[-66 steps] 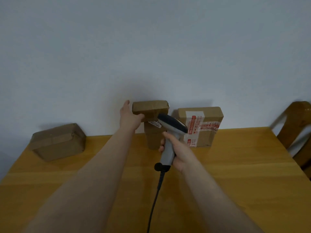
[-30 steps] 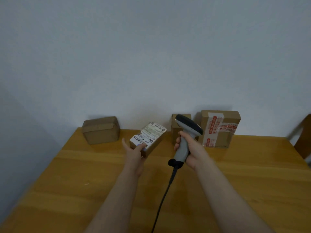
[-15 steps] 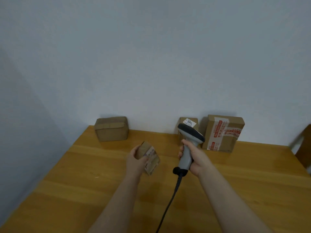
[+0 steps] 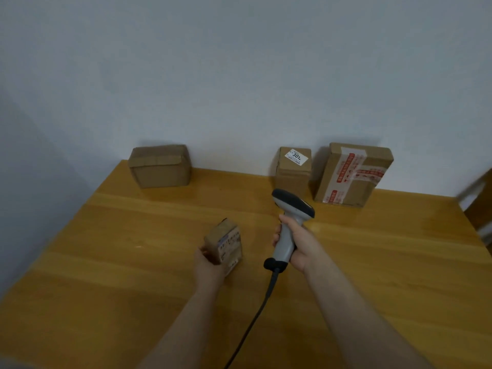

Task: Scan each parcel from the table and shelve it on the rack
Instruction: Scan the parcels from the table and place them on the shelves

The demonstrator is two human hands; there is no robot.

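The small cardboard parcel (image 4: pixel 225 245) sits in the person's left hand (image 4: pixel 209 265) over the near middle of the wooden table (image 4: pixel 119 275). The fingers curl round its lower left side and grip it. The parcel is tilted, and its white printed label faces right, toward the scanner. The print on the label is too blurred to read. It cannot be told whether the parcel's lower edge touches the tabletop.

Just to the right, apart from the parcel, the right hand (image 4: pixel 299 247) is wrapped tightly round the grey handle of a barcode scanner (image 4: pixel 284 242). The scanner's dark-topped head rises above the fist. A black cable (image 4: pixel 253 315) runs from the base of the handle down toward the near edge of the view, between the two forearms.

Three more cardboard parcels stand along the far edge of the table against the pale wall (image 4: pixel 239 75). A squat brown box (image 4: pixel 159 166) stands at the left, well apart from the others. A narrow upright box (image 4: pixel 292 170) carries a white sticker on its top. Just beside it on the right is a larger box (image 4: pixel 352 174), which is sealed with red-printed tape and leans back on the wall.

Part of a wooden chair (image 4: pixel 479 206) shows at the right edge.
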